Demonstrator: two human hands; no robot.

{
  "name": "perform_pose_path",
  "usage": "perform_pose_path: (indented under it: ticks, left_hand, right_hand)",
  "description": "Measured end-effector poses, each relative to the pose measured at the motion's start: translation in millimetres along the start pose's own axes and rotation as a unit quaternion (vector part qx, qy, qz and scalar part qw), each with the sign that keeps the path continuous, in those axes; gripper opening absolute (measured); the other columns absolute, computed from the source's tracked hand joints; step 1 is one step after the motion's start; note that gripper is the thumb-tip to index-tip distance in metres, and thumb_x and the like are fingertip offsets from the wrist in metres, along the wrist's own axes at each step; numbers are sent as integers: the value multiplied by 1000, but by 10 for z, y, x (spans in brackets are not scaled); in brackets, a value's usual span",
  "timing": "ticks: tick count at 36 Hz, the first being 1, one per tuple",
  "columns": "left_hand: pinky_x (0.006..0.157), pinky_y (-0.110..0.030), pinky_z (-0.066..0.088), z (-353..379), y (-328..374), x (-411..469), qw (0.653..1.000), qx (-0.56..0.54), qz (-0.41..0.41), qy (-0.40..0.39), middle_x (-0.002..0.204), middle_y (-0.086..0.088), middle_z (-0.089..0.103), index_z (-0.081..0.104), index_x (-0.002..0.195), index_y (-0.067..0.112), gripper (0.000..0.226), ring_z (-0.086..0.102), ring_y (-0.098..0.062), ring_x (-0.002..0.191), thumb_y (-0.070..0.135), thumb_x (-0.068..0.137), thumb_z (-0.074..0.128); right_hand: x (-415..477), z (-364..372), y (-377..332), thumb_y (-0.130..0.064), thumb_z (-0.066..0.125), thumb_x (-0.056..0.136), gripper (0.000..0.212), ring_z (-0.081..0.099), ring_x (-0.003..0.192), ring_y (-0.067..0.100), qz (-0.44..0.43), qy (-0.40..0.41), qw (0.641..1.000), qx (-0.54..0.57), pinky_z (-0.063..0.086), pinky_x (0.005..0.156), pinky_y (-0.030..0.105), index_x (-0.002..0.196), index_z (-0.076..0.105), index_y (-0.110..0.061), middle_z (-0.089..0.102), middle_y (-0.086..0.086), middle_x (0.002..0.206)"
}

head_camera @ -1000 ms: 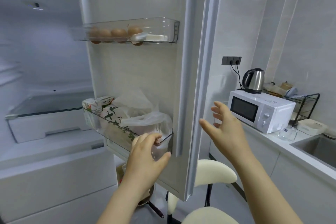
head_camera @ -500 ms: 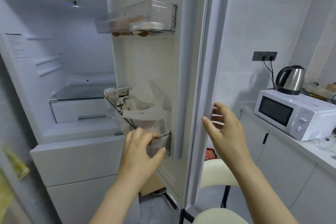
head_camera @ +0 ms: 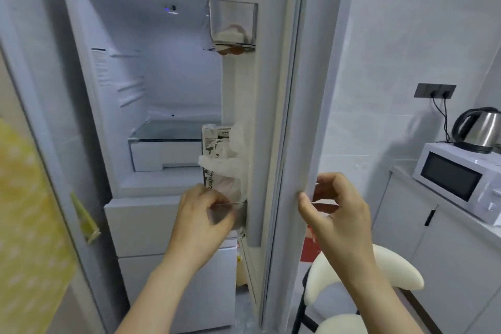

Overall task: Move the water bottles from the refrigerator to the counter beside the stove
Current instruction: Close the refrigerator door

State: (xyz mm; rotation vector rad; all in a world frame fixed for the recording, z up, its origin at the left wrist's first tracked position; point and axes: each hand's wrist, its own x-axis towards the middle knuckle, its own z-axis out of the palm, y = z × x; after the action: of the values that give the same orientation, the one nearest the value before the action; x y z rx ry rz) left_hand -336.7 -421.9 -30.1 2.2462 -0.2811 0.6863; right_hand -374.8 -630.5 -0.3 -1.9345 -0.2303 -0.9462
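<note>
The white refrigerator (head_camera: 162,76) stands open, and its lit inside shows only a glass shelf and a drawer. No water bottle is in view. My left hand (head_camera: 200,219) grips the clear rim of the lower door bin (head_camera: 240,215), which holds a carton (head_camera: 214,138) and a white plastic bag (head_camera: 233,168). My right hand (head_camera: 339,214) holds the outer edge of the refrigerator door (head_camera: 292,89), thumb on the near side and fingers curled round the far side. An upper door bin (head_camera: 233,22) holds eggs.
A white microwave (head_camera: 461,182) with a steel kettle (head_camera: 479,130) on top sits on the counter at the right. A cream stool (head_camera: 379,266) stands just below my right arm, beside the door. A yellow patterned cloth (head_camera: 21,225) hangs at the far left.
The door now shows edge-on as it swings in and the view turns left. My right hand has closed onto the door's edge. My left hand stays on the lower bin.
</note>
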Motion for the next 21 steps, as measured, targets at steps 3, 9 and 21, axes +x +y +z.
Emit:
perform_pose_path:
  ticks: [3, 9, 21]
  left_hand:
    - [71, -4, 31, -258, -211, -5, 1000, -13, -7, -17, 83, 10, 52, 62, 75, 25, 13, 50, -16, 90, 16, 75, 71]
    - [93, -7, 34, -767, -621, -158, 996, -64, -23, -62, 120, 19, 48, 59, 121, 22, 46, 45, 1, 114, 34, 77, 63]
    - [90, -7, 38, -1511, -1338, -456, 992, -101, -70, -40, 119, 19, 51, 52, 126, 32, 45, 49, 4, 111, 25, 85, 68]
  right_hand:
    - [-107, 251, -192, -13, 73, 76, 19, 62, 77, 8, -5, 4, 1000, 7, 48, 63, 8, 87, 60, -23, 63, -8, 79]
    - [-268, 783, -555, -22, 73, 75, 20, 62, 76, 7, 14, -9, 1000, 10, 56, 67, 26, 87, 57, -22, 62, -7, 79]
    - [-364, 1790, -1088, -22, 78, 77, 32, 61, 76, 5, -10, -72, 997, 32, 54, 65, 19, 97, 54, -24, 60, -9, 79]
